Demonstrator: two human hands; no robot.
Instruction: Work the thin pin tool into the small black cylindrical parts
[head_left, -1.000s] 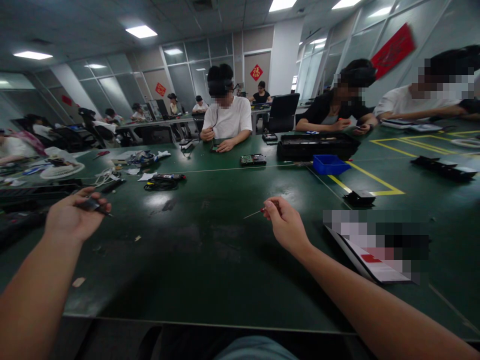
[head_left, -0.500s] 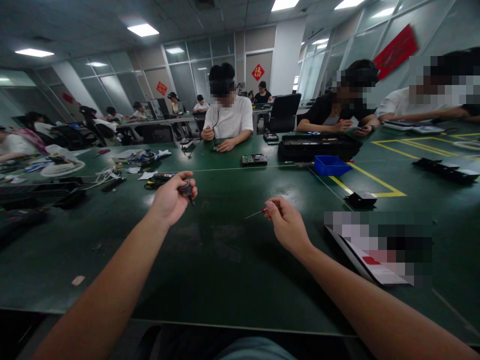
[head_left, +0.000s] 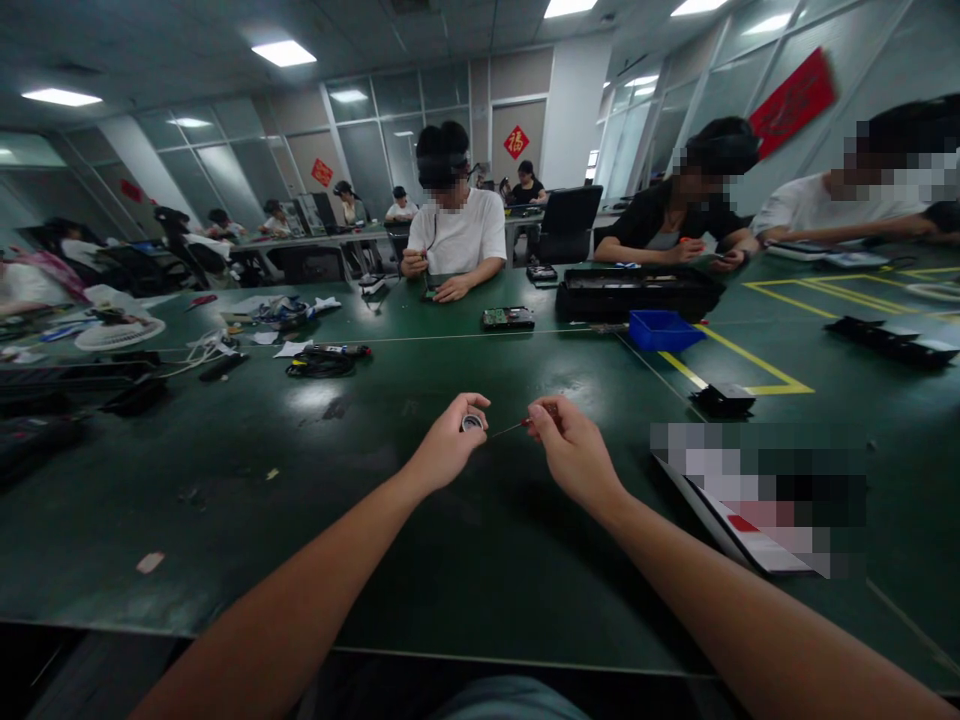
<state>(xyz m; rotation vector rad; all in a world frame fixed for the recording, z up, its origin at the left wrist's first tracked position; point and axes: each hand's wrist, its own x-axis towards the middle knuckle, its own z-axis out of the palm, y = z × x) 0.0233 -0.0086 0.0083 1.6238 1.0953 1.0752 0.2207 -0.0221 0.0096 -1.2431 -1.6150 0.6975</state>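
Observation:
My left hand (head_left: 448,443) is closed around a small round black-and-silver part (head_left: 471,422), held above the middle of the green table (head_left: 390,560). My right hand (head_left: 571,447) pinches a thin screwdriver (head_left: 517,425) with a red handle, its metal tip pointing left at the round part. The two hands are almost touching, and the tip reaches the part's edge.
A flat device (head_left: 739,510) lies to the right of my right hand. Farther back sit a blue bin (head_left: 661,329), a black tray (head_left: 634,291), a circuit board (head_left: 507,318), a black block (head_left: 721,400) and cables (head_left: 322,362). Other people work across the table and at the right.
My left hand has swung from the far left to the centre, carrying the small part up to the screwdriver tip. My right hand has stayed in place.

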